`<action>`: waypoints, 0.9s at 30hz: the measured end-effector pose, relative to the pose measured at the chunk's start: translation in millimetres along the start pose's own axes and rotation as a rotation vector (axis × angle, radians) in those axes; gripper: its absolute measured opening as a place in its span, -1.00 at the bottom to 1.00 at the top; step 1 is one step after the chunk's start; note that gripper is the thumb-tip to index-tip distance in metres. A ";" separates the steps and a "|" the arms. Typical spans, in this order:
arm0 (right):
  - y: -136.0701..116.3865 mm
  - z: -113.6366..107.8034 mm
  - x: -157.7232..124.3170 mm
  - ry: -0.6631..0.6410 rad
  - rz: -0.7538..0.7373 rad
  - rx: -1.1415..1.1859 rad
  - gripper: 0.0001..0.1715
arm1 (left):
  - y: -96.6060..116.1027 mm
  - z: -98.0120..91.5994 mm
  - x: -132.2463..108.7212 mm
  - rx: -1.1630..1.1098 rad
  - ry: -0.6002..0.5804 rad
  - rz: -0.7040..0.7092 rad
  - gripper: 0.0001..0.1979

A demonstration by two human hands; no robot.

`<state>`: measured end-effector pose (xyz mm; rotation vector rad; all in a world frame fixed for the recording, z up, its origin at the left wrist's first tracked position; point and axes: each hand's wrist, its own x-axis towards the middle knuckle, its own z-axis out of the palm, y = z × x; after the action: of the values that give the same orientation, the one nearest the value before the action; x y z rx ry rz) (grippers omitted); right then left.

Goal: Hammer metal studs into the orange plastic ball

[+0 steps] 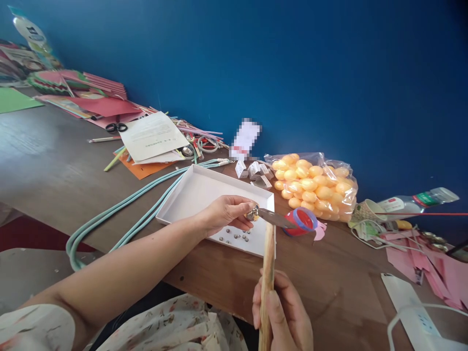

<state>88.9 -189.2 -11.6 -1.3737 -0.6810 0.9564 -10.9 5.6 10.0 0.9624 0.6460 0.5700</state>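
My left hand [234,212] reaches over the white box lid [204,195], its fingers pinching a small shiny metal piece that looks like a bell [252,212]. Several small silvery balls [236,236] lie on the lid's floor below that hand. My right hand [283,312] is wrapped round the wooden handle of a hammer [268,273], held upright near the table's front edge. Its dark, tapering metal head is close to the shiny piece; whether they touch I cannot tell. Behind the head stands a red tub [298,223] with a blue rim.
A clear bag of orange balls [310,183] rests against the blue wall. Looped pale-green cord [127,226] lies left of the lid. Papers [153,136], scissors [116,126] and sticks are heaped farther left. At right are a plastic bottle [413,202], pink paper [409,261] and a white power strip [411,307].
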 end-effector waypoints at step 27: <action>-1.7 -10.8 -1.0 0.103 -0.062 -0.110 -0.72 | -2.2 -4.8 4.8 -0.097 0.011 -0.054 -0.66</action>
<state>98.0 -195.4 -11.0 -1.4796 -0.7025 0.8030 -10.7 10.6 4.9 0.8489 0.6469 0.5539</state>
